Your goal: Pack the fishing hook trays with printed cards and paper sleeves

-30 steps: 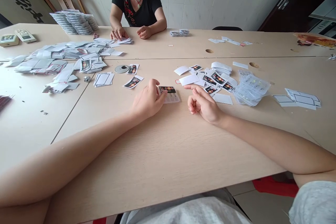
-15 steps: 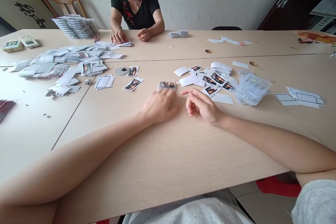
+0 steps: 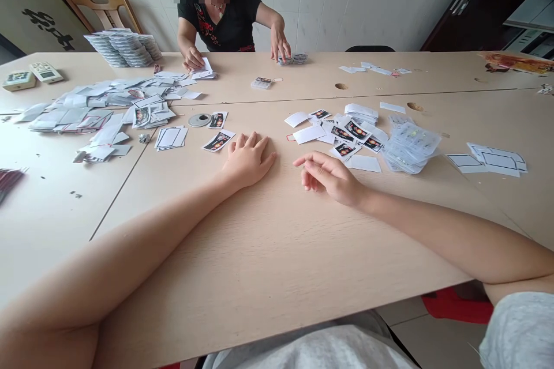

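My left hand point(image 3: 249, 158) lies flat on the table with its fingers spread and nothing under them that I can see. Just left of its fingertips is a printed card point(image 3: 219, 140). My right hand point(image 3: 331, 177) hovers or rests at the near side of a loose pile of printed and white cards point(image 3: 345, 134); its index finger points out and the others curl loosely, holding nothing visible. A stack of clear plastic packets point(image 3: 411, 147) sits right of that pile. Farther off, a small clear packet with a printed card point(image 3: 262, 83) lies alone.
Across the table point(image 3: 277, 253) a person in black point(image 3: 229, 14) holds white papers and touches small packets point(image 3: 298, 59). A large heap of white packets point(image 3: 99, 98) and a tape roll point(image 3: 199, 120) lie left. Outlined white cards point(image 3: 497, 158) are at right.
The printed packet has left my left hand and slid away toward the other person. My left hand has drawn back left and spread out. The other person's arm has reached to the small packets.
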Demonstrator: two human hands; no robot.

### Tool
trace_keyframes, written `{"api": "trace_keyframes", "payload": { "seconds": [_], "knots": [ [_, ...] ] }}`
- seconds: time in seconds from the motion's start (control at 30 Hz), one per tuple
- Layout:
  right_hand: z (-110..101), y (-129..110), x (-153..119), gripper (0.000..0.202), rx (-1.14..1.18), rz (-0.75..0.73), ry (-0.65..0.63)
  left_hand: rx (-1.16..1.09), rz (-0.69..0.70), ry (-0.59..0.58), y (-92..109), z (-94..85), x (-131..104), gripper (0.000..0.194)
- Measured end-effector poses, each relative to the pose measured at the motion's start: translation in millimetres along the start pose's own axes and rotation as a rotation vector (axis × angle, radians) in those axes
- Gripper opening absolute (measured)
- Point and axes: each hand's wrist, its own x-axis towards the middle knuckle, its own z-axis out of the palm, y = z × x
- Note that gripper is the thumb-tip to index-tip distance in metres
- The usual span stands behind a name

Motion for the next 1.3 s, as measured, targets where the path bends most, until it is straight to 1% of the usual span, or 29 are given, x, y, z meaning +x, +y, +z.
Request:
{"api": "trace_keyframes", "payload": {
  "seconds": [0.07,0.1,0.13,0.17,0.2,0.27,0.3,0.33,0.37,0.43,0.47,0.53,0.57,0.63,0.7,0.8,0.87,0.97,1.03,1.07,1.1,1.17,1.23,1.27,1.3],
  "knots": [
    [-11,-10,1,0.020,-0.301,-0.195,0.056,-0.002,-0.005,-0.005,0,-0.7,0,0.056],
    [-20,-17,2,0.017,-0.478,-0.295,0.104,-0.004,-0.005,-0.009,0,-1.3,0,0.055],
    [-31,-24,3,0.015,-0.649,-0.356,0.151,-0.005,-0.004,-0.012,1,-2.0,0,0.054],
    [-44,-31,4,0.014,-0.806,-0.380,0.210,-0.006,-0.003,-0.015,1,-2.7,-1,0.054],
    [-58,-38,4,0.016,-0.960,-0.356,0.253,-0.007,-0.003,-0.018,2,-3.4,-1,0.053],
    [-92,-49,2,0.025,-1.227,-0.253,0.343,-0.007,-0.001,-0.020,2,-4.6,-1,0.053],
    [-109,-53,0,0.029,-1.310,-0.149,0.348,-0.006,0.001,-0.019,2,-5.0,-1,0.052],
    [-127,-56,-2,0.036,-1.360,-0.006,0.321,-0.005,0.002,-0.016,2,-5.3,-2,0.052],
    [-144,-57,-5,0.043,-1.382,0.131,0.275,-0.003,0.004,-0.012,2,-5.4,-2,0.052],
    [-175,-58,-11,0.064,-1.365,0.390,0.147,0.001,0.009,-0.009,2,-5.5,-1,0.052],
    [-187,-58,-14,0.072,-1.346,0.480,0.116,0.003,0.010,-0.009,2,-5.3,-1,0.052],
    [-202,-57,-18,0.082,-1.294,0.577,0.088,0.010,0.011,-0.009,1,-4.8,-1,0.052],
    [-205,-56,-19,0.084,-1.263,0.590,0.075,0.012,0.012,-0.007,1,-4.4,-1,0.053],
    [-205,-56,-19,0.083,-1.222,0.589,0.026,0.013,0.012,-0.008,0,-3.5,0,0.055],
    [-199,-57,-18,0.080,-1.230,0.584,-0.015,0.008,0.010,-0.017,-2,-2.6,1,0.057],
    [-192,-61,-15,0.074,-1.262,0.577,-0.009,0.000,0.004,-0.028,-3,-1.8,2,0.059],
    [-191,-64,-15,0.072,-1.272,0.546,0.003,0.001,0.004,-0.028,-3,-1.8,3,0.059],
    [-181,-71,-17,0.072,-1.376,0.410,0.062,0.011,-0.002,-0.029,-3,-2.4,3,0.058],
    [-163,-75,-18,0.075,-1.425,0.275,0.078,0.016,-0.001,-0.029,-2,-3.0,3,0.057],
    [-151,-75,-18,0.075,-1.408,0.215,0.036,0.016,0.002,-0.029,-1,-3.2,3,0.057],
    [-137,-75,-18,0.072,-1.365,0.155,-0.041,0.017,0.005,-0.028,-1,-3.5,3,0.056],
    [-106,-68,-17,0.070,-1.229,0.058,-0.278,0.016,0.005,-0.027,-1,-3.6,2,0.056],
    [-75,-56,-15,0.067,-1.101,-0.033,-0.470,0.018,-0.003,-0.026,-1,-3.3,2,0.056],
    [-62,-48,-13,0.065,-1.065,-0.087,-0.520,0.020,-0.007,-0.026,-1,-3.1,2,0.056],
    [-51,-39,-12,0.065,-1.042,-0.150,-0.531,0.021,-0.010,-0.025,-1,-2.7,2,0.056]
  ]
}}
